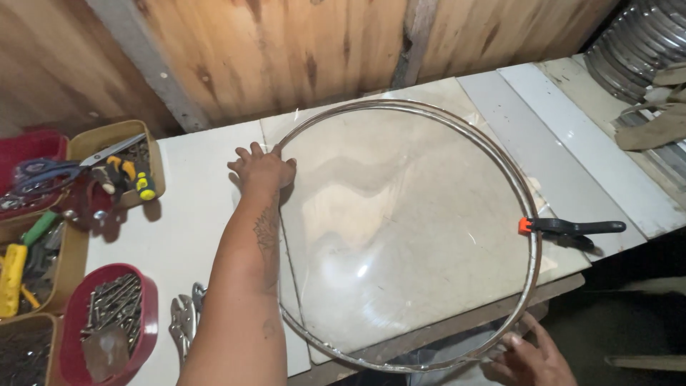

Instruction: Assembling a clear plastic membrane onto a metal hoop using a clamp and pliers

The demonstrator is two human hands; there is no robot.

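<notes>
Workbench (pixel 200 214) (white boards) against wooden wall (pixel 286 50).

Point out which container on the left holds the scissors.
The tan box farthest back, by the wooden wall: blue-handled scissors lie across its rim. The red oval tub holds nails.

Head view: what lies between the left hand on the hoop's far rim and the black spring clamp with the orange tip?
Only the clear plastic sheet inside the round metal hoop; nothing rests on it between left hand and clamp.
</notes>
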